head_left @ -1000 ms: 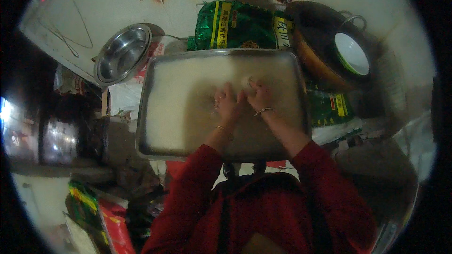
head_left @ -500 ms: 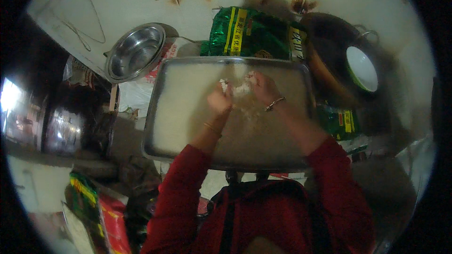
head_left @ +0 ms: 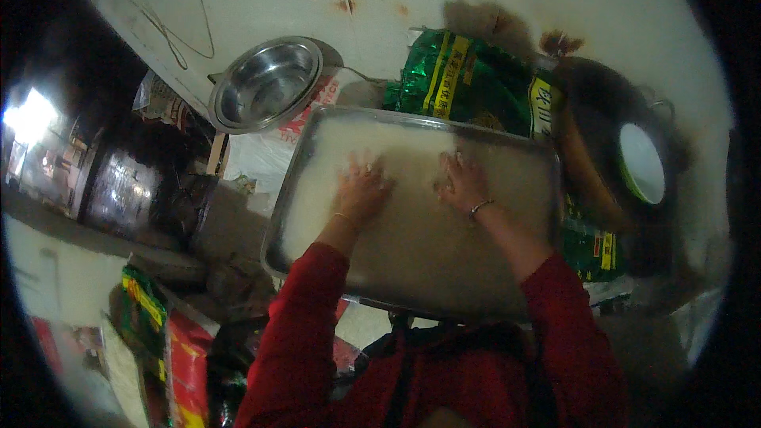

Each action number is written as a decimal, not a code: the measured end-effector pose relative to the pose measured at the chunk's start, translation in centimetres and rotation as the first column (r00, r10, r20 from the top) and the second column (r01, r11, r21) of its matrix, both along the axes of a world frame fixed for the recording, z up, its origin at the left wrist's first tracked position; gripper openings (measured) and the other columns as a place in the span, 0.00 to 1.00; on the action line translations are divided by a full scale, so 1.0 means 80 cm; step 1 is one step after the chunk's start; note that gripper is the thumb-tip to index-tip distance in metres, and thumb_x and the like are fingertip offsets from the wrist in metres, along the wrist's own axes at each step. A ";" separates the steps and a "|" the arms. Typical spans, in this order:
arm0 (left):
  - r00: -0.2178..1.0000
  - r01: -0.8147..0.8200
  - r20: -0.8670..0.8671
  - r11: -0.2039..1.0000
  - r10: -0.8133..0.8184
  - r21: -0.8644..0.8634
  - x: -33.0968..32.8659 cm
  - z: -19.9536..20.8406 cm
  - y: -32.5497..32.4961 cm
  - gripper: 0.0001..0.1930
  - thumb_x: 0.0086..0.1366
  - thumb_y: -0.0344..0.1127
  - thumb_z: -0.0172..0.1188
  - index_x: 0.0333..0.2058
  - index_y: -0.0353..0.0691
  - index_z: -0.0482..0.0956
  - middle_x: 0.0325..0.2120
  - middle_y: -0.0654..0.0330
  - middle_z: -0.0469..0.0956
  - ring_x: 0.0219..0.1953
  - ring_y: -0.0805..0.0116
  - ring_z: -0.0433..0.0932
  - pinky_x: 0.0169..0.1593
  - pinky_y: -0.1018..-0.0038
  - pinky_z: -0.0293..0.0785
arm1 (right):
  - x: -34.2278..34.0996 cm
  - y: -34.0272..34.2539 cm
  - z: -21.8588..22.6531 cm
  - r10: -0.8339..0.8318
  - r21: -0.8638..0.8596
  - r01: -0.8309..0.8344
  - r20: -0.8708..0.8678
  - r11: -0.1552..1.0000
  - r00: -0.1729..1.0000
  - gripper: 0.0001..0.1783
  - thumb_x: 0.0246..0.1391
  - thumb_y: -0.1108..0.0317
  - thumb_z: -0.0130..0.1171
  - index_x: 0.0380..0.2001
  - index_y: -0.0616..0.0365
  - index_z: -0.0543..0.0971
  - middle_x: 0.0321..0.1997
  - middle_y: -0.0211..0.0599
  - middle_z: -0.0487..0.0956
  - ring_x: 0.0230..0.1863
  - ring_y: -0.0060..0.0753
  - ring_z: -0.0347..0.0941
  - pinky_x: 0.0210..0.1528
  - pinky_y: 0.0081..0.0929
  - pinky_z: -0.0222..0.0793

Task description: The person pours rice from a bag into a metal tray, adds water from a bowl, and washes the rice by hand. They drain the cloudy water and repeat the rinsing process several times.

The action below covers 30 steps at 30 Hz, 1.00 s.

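Note:
A wide rectangular metal tray lies in front of me, spread with a pale, rice-like layer. In its left half my left hand rests palm down on the layer, fingers apart. My right hand lies to the right of it, also palm down with fingers spread, a few whitish bits clinging to them. A gap separates the two hands, and neither grips anything. Shadow darkens the layer between and below them.
Behind the tray's left corner sits a round steel basin on a white printed sack. A green sack lies behind the tray. To the right are a large dark wok and a white bowl with a green outside.
Both hands have opened and moved apart, lowering onto the layer. The white clumps they held are out of them. The whole view has shifted, so the tray appears farther right and tilted.

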State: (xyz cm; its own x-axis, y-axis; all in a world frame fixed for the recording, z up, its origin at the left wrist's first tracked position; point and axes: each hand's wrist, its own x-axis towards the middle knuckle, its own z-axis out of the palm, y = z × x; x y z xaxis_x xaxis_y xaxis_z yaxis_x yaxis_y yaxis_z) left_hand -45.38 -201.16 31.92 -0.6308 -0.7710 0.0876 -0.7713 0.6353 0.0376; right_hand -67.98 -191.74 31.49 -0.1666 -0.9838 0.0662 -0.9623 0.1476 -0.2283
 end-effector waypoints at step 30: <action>0.995 -0.055 -0.090 0.998 0.054 -0.015 -0.075 0.013 -0.029 0.27 0.58 0.54 0.48 0.55 0.50 0.65 0.61 0.52 0.53 0.63 0.53 0.50 0.61 0.49 0.44 | -0.035 -0.021 -0.008 0.026 0.061 -0.026 -0.001 0.998 1.000 0.27 0.47 0.54 0.54 0.52 0.44 0.69 0.59 0.41 0.63 0.57 0.49 0.60 0.57 0.43 0.58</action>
